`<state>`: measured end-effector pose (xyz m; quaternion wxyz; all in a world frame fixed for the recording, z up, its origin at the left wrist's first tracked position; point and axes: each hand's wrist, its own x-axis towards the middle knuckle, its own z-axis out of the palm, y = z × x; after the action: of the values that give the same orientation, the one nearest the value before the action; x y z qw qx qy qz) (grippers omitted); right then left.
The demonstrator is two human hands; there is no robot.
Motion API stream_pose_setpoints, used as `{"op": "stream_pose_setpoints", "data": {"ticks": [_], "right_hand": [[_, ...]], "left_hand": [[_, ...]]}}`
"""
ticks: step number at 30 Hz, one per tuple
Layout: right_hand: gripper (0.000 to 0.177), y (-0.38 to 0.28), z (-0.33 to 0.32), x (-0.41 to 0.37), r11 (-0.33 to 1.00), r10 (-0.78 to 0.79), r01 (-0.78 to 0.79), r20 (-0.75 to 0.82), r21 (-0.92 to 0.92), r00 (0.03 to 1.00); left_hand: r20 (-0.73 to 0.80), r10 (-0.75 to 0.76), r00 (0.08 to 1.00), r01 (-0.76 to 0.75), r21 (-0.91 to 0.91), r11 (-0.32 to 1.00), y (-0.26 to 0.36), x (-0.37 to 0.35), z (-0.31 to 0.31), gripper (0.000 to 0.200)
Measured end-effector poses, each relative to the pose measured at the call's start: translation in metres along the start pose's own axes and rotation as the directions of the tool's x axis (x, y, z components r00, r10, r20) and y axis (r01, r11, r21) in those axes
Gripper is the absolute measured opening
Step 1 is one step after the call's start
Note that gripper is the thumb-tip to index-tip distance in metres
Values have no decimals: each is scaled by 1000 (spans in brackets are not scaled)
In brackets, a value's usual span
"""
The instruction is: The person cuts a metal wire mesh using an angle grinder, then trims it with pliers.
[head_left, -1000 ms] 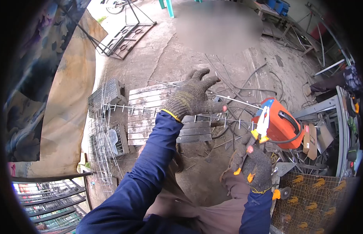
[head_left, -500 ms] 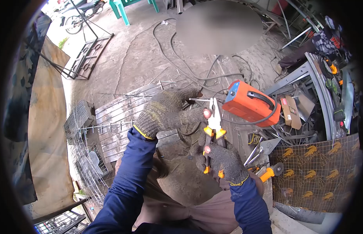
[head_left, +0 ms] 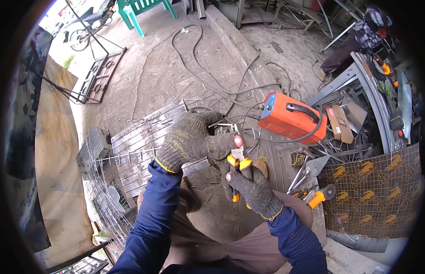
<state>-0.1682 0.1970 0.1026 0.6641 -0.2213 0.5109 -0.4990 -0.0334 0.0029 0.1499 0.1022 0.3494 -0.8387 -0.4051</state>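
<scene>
My left hand, in a dark knit glove with its thumb tip bare, is closed around a thin metal rod that pokes out between thumb and forefinger. In a matching glove, my right hand wraps the black-and-yellow handles of a pair of pliers. The plier jaws point up beside the left thumb, which partly covers them, so whether they grip the rod cannot be made out. Below the left hand lies a slatted metal surface with thin rods on it.
An orange welding machine with a cable stands right of my hands. Nearby are an angle grinder, a cardboard box and scattered metal offcuts. Wire mesh stands at left; a green chair is at the back.
The pliers and my right hand have shifted slightly left, and the jaws now sit nearer the left thumb, partly hidden. The view has moved slightly.
</scene>
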Motion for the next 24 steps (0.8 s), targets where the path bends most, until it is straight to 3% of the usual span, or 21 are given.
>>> {"op": "stream_pose_setpoints", "data": {"ticks": [3,12,14,21,23,24], "right_hand": [[26,2,1,2,998,-27,28,-11,56,1000],[35,11,-7,6,983,-72,50,-120,-179,990],[36,7,-4,6,937,-130,58,-188,-345,974],[29,1,6,5,935,-147,69,-203,-348,968],[28,6,1,5,998,-7,9,25,-65,1000],[28,8,3,3,998,-1,3,31,-67,1000]], "left_hand": [[59,-43,997,41,34,999,5,0,-4,76],[-48,-36,998,35,-19,999,-3,0,9,93],[8,-93,996,93,-1,996,5,0,4,102],[-71,23,997,-26,-37,999,-3,0,4,101],[-96,-4,995,-7,-120,993,-9,-2,4,99],[-99,-12,995,0,-122,992,-10,-4,6,99]]}}
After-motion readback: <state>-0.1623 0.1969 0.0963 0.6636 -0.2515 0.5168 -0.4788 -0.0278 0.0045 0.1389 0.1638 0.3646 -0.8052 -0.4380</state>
